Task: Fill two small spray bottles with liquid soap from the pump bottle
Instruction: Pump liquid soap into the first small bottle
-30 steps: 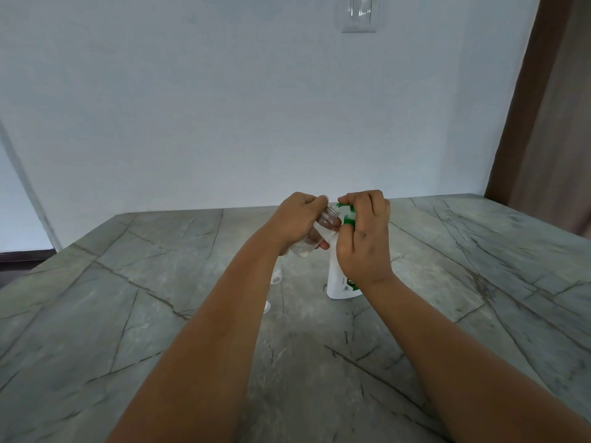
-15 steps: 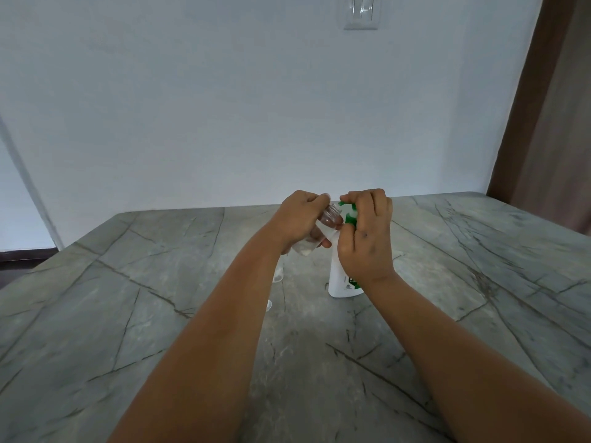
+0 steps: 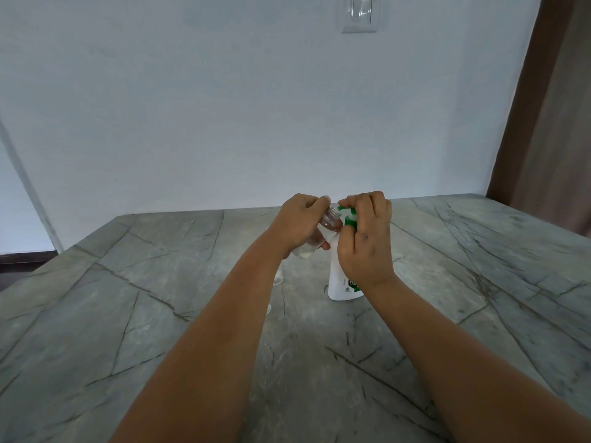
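Centrally, at twelve o'clock on the grey veined stone table (image 3: 160, 314), the left hand (image 3: 300, 223) grips a tilted small clear plastic spray bottle (image 3: 329, 220), its mouth touching the green spout of the upright white pump bottle (image 3: 340, 276), whose head the right hand's (image 3: 367, 241) curled fingers press.

The single camera sits on my head, facing forward and down across the table (image 3: 96, 314); my hands work close in, toward 12 o'clock.
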Demonstrator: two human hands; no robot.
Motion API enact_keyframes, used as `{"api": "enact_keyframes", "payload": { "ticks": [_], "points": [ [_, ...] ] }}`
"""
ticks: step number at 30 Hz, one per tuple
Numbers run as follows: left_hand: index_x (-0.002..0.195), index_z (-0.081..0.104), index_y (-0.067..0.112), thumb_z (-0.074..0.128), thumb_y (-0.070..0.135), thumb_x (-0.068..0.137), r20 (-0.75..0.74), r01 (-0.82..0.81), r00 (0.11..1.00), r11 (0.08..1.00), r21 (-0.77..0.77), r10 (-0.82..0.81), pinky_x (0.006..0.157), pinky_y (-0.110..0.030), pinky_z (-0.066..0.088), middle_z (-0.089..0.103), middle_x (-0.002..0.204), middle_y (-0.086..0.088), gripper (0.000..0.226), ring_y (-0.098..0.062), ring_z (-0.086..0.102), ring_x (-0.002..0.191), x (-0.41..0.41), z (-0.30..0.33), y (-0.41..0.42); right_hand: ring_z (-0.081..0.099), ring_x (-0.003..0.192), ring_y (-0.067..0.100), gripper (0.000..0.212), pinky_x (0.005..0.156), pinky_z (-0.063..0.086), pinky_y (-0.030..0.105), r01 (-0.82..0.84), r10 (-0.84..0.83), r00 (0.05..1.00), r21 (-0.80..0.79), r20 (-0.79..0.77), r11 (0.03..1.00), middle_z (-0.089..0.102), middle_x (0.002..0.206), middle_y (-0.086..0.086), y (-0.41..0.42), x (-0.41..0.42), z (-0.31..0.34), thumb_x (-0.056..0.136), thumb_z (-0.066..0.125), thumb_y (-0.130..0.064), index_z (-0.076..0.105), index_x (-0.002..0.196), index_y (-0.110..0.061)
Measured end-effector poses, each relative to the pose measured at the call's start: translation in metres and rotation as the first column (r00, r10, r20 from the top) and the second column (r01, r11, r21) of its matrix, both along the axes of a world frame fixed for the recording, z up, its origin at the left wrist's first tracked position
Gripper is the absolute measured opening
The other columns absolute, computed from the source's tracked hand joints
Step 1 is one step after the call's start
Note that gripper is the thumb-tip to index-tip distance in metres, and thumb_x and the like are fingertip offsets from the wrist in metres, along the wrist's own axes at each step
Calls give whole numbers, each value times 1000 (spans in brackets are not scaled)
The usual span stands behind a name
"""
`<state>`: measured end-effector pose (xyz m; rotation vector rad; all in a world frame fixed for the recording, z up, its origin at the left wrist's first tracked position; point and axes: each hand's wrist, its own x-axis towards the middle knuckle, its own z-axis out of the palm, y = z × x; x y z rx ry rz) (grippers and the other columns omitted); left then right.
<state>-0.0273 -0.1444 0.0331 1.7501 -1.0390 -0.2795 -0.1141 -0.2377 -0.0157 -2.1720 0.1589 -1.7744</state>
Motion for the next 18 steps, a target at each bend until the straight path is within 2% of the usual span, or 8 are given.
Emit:
{"api": "enact_keyframes", "payload": {
  "ticks": [6, 9, 12, 18],
  "points": [
    [82, 65, 5, 40, 33, 107, -34, 78, 996, 997, -15, -78, 71, -39, 54, 75, 78, -2, 45, -28, 68, 54, 5, -1, 2, 43, 93, 22, 38, 78, 36, 24, 24, -24, 999, 4, -43, 1000, 50, 104, 12, 1, -2, -1, 69, 39, 0, 57, 103, -3],
    [81, 65, 5, 41, 33, 107, -26, 96, 995, 995, -14, -96, 72, -42, 55, 75, 80, -4, 45, -28, 68, 55, 6, -1, 2, 44, 95, 22, 38, 76, 39, 25, 25, -25, 999, 7, -41, 1000, 50, 105, 11, 1, -2, -1, 69, 42, 5, 59, 103, -3],
    [81, 65, 6, 41, 33, 107, -26, 105, 994, 994, -12, -106, 75, -47, 57, 76, 81, -4, 45, -31, 69, 58, 6, -1, 3, 46, 97, 23, 38, 76, 42, 26, 16, -16, 999, 4, -35, 1000, 51, 105, 11, -1, -2, 0, 72, 38, 2, 60, 103, -2],
    [83, 66, 4, 41, 31, 107, -39, 85, 996, 996, -16, -85, 71, -40, 55, 76, 79, -3, 44, -31, 68, 55, 4, 0, 2, 40, 96, 17, 37, 73, 37, 20, 25, -25, 1000, 12, -4, 1000, 52, 100, 8, -1, 1, -1, 73, 36, -2, 62, 98, -2]
  ]
}}
